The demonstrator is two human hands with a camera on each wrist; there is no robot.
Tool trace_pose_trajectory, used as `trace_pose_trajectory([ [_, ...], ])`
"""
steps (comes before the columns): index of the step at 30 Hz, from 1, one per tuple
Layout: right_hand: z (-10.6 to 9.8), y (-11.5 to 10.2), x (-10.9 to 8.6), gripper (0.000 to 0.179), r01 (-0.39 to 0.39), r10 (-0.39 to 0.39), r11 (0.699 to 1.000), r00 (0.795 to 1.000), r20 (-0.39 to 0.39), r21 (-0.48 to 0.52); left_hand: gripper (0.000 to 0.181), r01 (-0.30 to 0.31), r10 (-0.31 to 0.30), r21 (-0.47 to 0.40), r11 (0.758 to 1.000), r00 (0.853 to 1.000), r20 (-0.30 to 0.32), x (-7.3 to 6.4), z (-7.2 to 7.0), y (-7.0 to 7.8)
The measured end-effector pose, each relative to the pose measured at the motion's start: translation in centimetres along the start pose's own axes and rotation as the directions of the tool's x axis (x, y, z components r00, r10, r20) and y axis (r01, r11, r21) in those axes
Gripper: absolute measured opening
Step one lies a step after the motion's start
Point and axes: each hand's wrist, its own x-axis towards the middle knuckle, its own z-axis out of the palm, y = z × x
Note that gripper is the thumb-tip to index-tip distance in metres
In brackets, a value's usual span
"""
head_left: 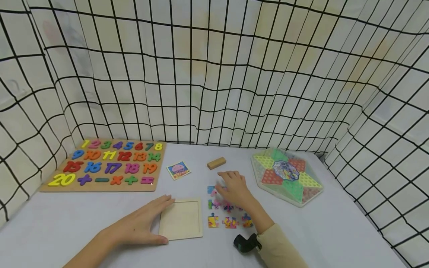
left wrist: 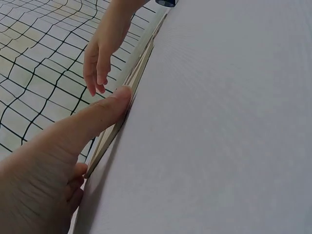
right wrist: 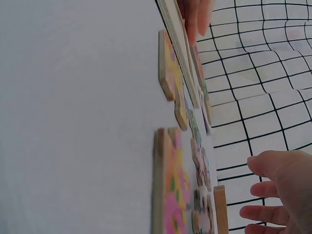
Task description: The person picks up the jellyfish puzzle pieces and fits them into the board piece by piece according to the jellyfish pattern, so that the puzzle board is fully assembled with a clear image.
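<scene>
Currently | left hand (head_left: 140, 222) grips wooden tray (head_left: 182, 219) | right hand (head_left: 234, 188) spread loosely above puzzle pieces (head_left: 230, 222)

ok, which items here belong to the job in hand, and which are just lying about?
In the job:
wooden tray, held by the left hand
puzzle pieces, under the right hand
picture card, perhaps the reference

Likely just lying about:
number board
wooden block
hexagonal box

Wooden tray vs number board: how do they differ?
Size: the wooden tray is much smaller than the number board.
Surface: the tray is bare inside; the board carries coloured numbers and signs.
Contact: the left hand holds the tray; no hand touches the board.
Shared: both are four-sided and wood-coloured.
</scene>
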Motion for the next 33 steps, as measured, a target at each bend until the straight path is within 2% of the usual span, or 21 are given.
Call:
trace_pose_trajectory([
  [6, 0.7, 0.1, 0.0, 0.038, 0.017, -0.019, 0.999, 0.998, 0.058, 0.034, 0.104, 0.012, -0.012, -0.008, 1.0, 1.0, -0.014, 0.2, 0.4, -0.1],
  [11, 1.2, 0.5, -0.3, 0.035, 0.058, -0.06, 0.997, 0.997, 0.049, 0.042, 0.103, 0.009, -0.01, -0.028, 1.0, 1.0, -0.026, 0.3, 0.7, -0.1],
  [17, 2.2, 0.7, -0.4, 0.034, 0.106, -0.106, 0.994, 0.992, 0.062, 0.006, 0.104, 0.028, -0.029, -0.027, 0.999, 0.998, -0.064, 0.2, 0.9, -0.2],
  [23, 2.6, 0.5, -0.6, 0.036, 0.091, -0.089, 0.996, 0.994, 0.069, -0.015, 0.106, 0.061, -0.063, -0.028, 0.998, 0.995, -0.079, 0.1, 1.1, -0.1],
  [28, 2.5, 0.4, -0.7, 0.035, 0.083, -0.083, 0.997, 0.995, 0.053, 0.004, 0.106, 0.044, -0.046, -0.022, 0.999, 0.995, -0.091, 0.2, 1.0, -0.2],
  [33, 2.6, 0.4, -0.7, 0.034, 0.043, -0.044, 0.999, 0.998, 0.054, 0.017, 0.106, 0.044, -0.045, -0.013, 0.999, 0.995, -0.092, 0.3, 0.9, -0.2],
])
